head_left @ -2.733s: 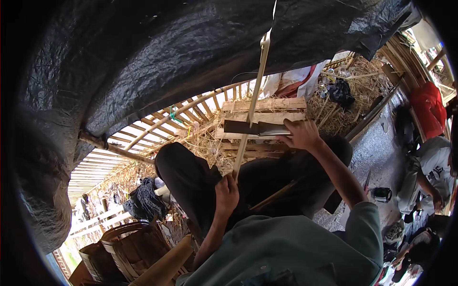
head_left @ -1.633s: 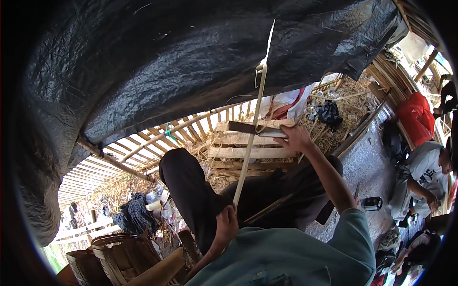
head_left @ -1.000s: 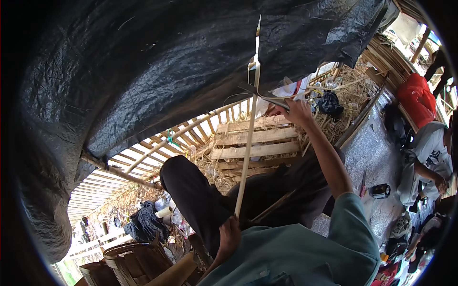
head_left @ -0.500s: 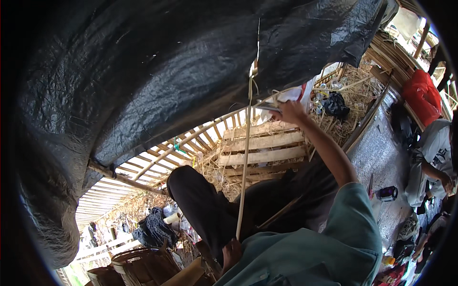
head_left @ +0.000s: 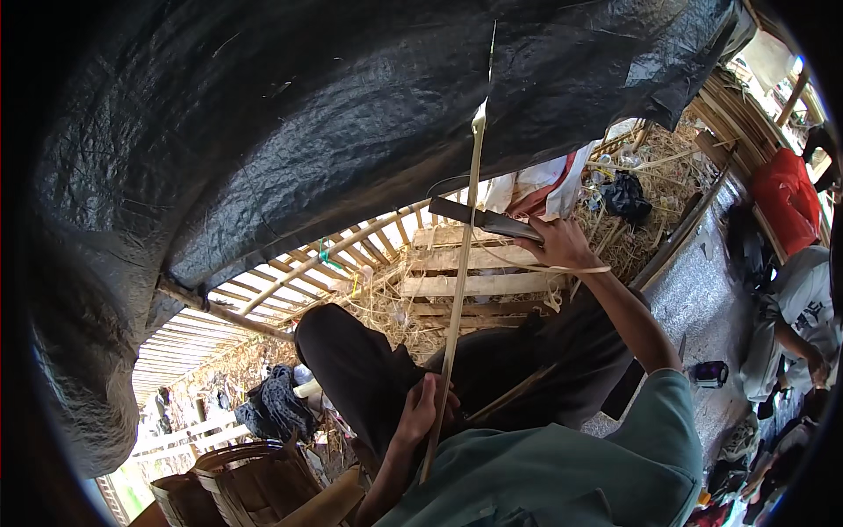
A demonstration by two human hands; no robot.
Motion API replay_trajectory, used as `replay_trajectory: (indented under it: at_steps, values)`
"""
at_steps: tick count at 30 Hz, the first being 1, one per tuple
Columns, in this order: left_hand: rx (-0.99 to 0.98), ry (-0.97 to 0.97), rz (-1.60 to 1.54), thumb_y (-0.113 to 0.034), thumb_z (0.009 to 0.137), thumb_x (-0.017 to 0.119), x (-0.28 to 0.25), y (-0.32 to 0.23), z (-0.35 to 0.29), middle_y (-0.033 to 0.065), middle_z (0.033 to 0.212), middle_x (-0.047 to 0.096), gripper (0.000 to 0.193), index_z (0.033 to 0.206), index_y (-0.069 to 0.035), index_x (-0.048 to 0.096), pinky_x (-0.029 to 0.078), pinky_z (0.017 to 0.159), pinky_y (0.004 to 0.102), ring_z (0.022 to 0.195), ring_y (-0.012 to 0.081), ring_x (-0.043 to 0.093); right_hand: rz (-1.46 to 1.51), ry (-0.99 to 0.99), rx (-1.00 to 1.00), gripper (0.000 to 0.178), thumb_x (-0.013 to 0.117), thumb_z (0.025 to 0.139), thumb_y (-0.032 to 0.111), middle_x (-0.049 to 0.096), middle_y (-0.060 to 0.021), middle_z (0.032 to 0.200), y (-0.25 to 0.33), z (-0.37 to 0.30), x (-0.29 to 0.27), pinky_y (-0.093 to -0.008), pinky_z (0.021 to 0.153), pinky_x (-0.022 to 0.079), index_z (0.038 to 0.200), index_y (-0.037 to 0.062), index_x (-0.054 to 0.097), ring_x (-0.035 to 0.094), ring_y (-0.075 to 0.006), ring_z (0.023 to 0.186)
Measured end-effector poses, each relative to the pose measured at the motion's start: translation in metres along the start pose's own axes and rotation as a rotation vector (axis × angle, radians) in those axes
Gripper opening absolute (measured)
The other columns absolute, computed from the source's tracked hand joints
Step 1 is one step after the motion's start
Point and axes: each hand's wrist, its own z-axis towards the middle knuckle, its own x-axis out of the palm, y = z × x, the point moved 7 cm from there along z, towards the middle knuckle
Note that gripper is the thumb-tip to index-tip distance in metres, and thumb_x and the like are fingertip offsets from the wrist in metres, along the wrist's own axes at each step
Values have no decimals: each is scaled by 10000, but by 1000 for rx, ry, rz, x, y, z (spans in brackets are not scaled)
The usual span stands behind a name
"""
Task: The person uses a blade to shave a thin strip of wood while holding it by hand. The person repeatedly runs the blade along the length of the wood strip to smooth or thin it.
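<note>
A long, thin, pale bamboo strip (head_left: pixel 460 299) runs upright from my lap to the black sheeting, its far tip tapered. Low down on it my left hand (head_left: pixel 425 411) is closed, and the near end pokes out below against my green shirt. My right hand (head_left: pixel 566 244) grips a knife (head_left: pixel 483 218) whose broad dark blade lies across the strip; its handle is hidden in my fingers. From the blade a thin peeled sliver (head_left: pixel 571 270) curls over to my right wrist. My dark-trousered legs are bent beneath the strip.
Black plastic sheeting (head_left: pixel 351 105) hangs in front, over a slatted bamboo railing (head_left: pixel 263 299). Wooden slats (head_left: pixel 483 287) and straw lie ahead. Woven bamboo baskets (head_left: pixel 250 483) stand lower left. At right are a red bag (head_left: pixel 784 200), a dark jar (head_left: pixel 709 374) and another seated person (head_left: pixel 795 307).
My right hand and the knife have come nearer along the strip, with a sliver now curling off. My left hand has shifted forward, showing more of the strip's near end.
</note>
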Motion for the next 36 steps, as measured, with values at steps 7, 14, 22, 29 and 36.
replay_trajectory:
  at_steps: [7,14,22,29,36]
  values:
    - [-3,-51,-125,-321,964,350,21,-13,7,-43,537,317,381,686,-66,401,238,390,210,434,23,313,82,62,66,472,558,794,506,591,-137,583,5,-1,-27,-437,507,491,913,49,568,604,-343,554]
    - [130,-78,66,-333,969,316,23,-25,5,-42,552,276,384,671,-94,345,218,395,198,442,26,239,59,-82,-56,444,569,791,487,614,-121,637,-2,7,-28,-407,479,485,915,61,568,599,-308,519]
    - [93,-107,100,-329,969,306,23,-24,-1,-33,553,312,404,657,-80,366,251,402,202,458,25,283,97,-14,-167,388,627,780,388,577,-138,577,4,12,-37,-398,499,467,922,33,559,582,-336,533]
    - [68,-135,139,-296,969,313,15,-29,10,26,508,390,434,647,-21,411,324,423,261,444,85,393,499,314,-106,417,578,794,447,581,-168,618,44,-17,-21,-409,536,466,942,57,580,588,-335,583]
    - [96,-151,146,-304,968,307,15,-28,9,26,501,382,431,656,-24,410,312,413,272,443,87,395,-59,-251,-663,439,622,741,499,580,-82,631,79,-33,-49,-369,563,501,885,86,593,600,-273,604]
